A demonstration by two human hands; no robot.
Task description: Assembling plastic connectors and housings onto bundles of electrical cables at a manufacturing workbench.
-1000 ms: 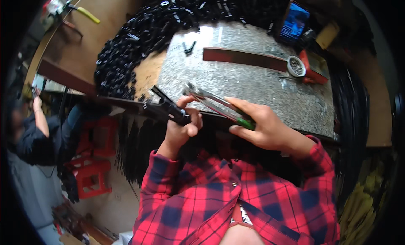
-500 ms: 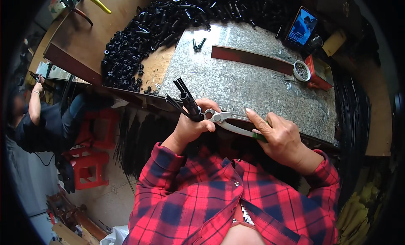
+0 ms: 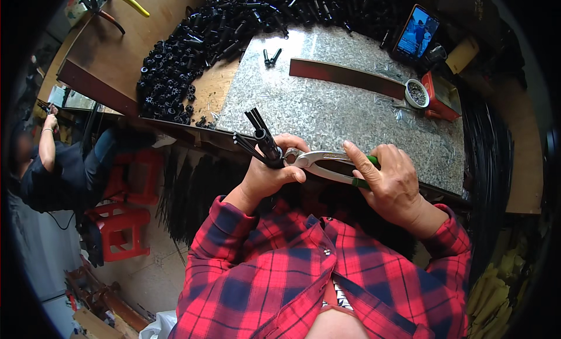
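Over the near edge of the stone-patterned board, my left hand (image 3: 264, 180) is closed around a black tubular piece (image 3: 267, 145) with several thin black rods alongside it. The rods stick out up and to the left, past my fingers. My right hand (image 3: 392, 180) grips the green handles of a pair of metal end-cutting pincers (image 3: 302, 162). Their rounded jaws sit right by the tubular piece, next to my left thumb and index finger. Whether the jaws bite on anything is too small to tell. The pincers' handles are spread apart, with my right index finger along the upper one.
Black notched rings and tubes (image 3: 169, 82) lie heaped beyond the granite-look board (image 3: 280, 105). On it are a dark strip (image 3: 345, 77), two small black pieces (image 3: 272, 57) and a white cup (image 3: 416, 94). A phone (image 3: 416, 36) stands behind. A co-worker (image 3: 64, 169) sits at left.
The pincers' handles have spread wider, and the upper green grip now shows beyond my right index finger. My left hand keeps its hold on the tubular piece.
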